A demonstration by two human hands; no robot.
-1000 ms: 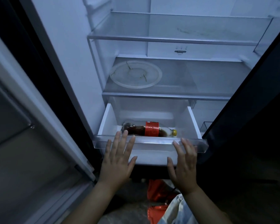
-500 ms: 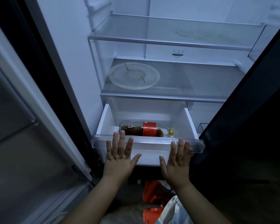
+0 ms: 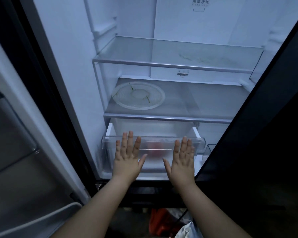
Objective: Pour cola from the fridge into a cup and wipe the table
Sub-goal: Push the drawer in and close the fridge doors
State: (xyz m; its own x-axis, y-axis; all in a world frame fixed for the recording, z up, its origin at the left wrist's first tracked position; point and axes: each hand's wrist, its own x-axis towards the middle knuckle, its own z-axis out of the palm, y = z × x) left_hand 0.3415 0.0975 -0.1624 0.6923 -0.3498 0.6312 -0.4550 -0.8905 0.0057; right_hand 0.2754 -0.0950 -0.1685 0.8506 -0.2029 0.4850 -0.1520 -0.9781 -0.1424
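Our left hand [image 3: 126, 160] and right hand [image 3: 183, 162] press flat, fingers straight, on the clear plastic fridge drawer [image 3: 198, 143]. The red-labelled cola bottle [image 3: 156, 150] lies inside, blurred behind its front. We should push evenly so the drawer runs straight.

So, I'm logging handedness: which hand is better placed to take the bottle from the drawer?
Probably the left hand: both press flat on the drawer, but the right hand sits beside the dark door, which crowds it.

Left hand [image 3: 126, 158] and right hand [image 3: 182, 159] side by side, palms forward, fingers [image 3: 130, 140] straight
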